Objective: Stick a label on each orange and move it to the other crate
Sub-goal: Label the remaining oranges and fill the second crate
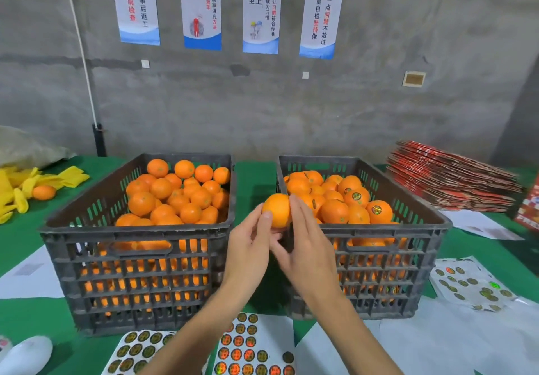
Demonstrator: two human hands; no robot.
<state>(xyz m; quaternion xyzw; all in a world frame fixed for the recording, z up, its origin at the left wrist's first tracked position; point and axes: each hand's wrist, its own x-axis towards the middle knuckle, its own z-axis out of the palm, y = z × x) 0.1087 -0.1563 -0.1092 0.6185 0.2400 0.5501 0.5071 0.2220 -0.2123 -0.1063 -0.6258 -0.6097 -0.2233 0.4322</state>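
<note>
- Left-hand fingers (264,220) curl round a round orange fruit (277,209).
- Right-hand fingers (303,214) lie straight against its side.
- Dark slatted plastic crates sit left (140,246) and right (379,255) of them.

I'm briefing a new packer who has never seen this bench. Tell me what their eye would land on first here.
First, the orange held up at centre between the two crates, the left hand gripping it from below while the right hand lies flat-fingered against its side. Next, the left crate heaped with bare oranges and the right crate, where several oranges wear round labels. Nearest the camera lie the sticker sheets on the green table.
</note>
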